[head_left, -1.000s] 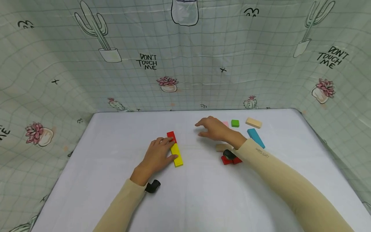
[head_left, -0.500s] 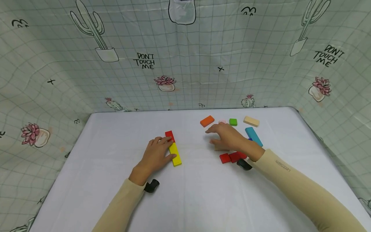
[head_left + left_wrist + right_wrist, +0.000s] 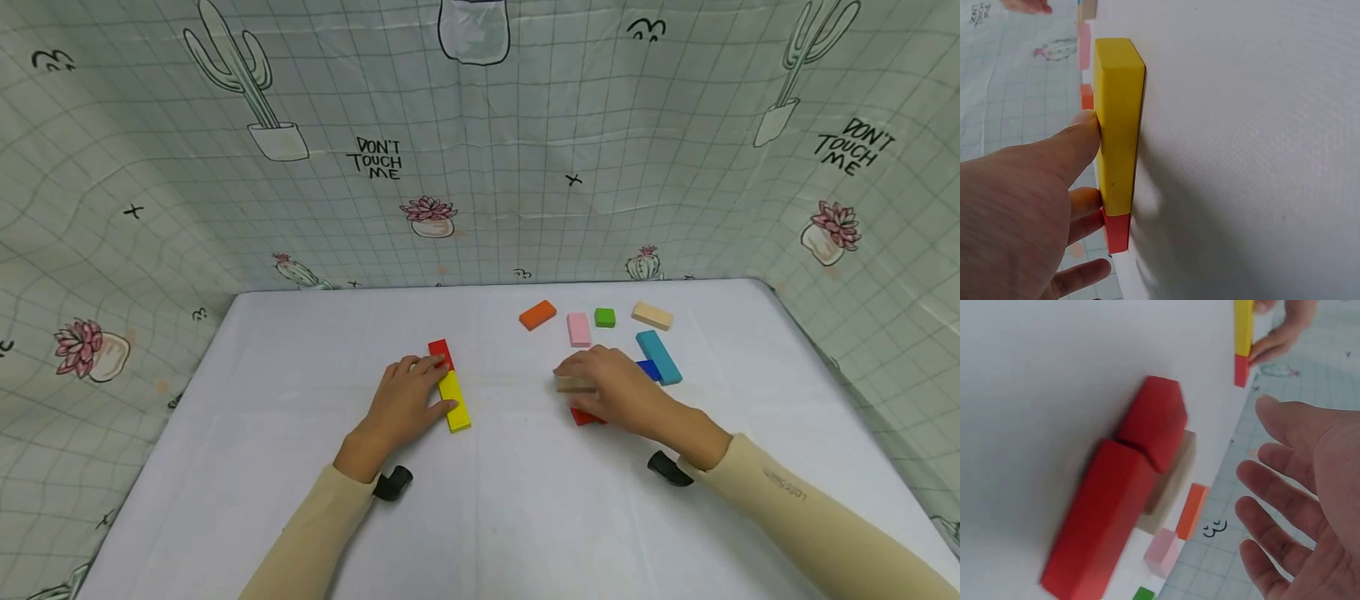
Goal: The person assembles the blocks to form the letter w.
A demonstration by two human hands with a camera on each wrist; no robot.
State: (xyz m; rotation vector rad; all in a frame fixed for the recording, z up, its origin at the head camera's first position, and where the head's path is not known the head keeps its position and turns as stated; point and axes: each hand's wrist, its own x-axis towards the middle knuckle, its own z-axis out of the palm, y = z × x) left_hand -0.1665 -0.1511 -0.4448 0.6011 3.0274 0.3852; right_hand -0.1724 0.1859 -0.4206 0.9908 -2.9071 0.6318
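My left hand [image 3: 401,406] rests on a row of two blocks, a yellow block [image 3: 458,412] and a small red block [image 3: 438,347] set end to end. Thumb and fingertips touch them along the top in the left wrist view, where the yellow block [image 3: 1119,125] stands out largest. My right hand [image 3: 622,390] hovers over the loose blocks with its fingers spread and nothing in them. Close under it lie a plain wooden block [image 3: 573,385], a short red block [image 3: 1155,419] and a longer red block [image 3: 1097,519]; the hand partly hides them in the head view.
Beyond the right hand lie an orange block [image 3: 537,315], a pink block [image 3: 578,330], a green block [image 3: 604,317] and a pale wooden block [image 3: 652,315]. A light blue block [image 3: 659,357] and a dark blue block [image 3: 648,369] are beside it. A patterned cloth [image 3: 495,167] hangs behind the white table [image 3: 480,517].
My right hand has moved right and toward me, from near the orange block to over the wooden and red blocks. The orange and pink blocks now show fully. My left hand stays in place.
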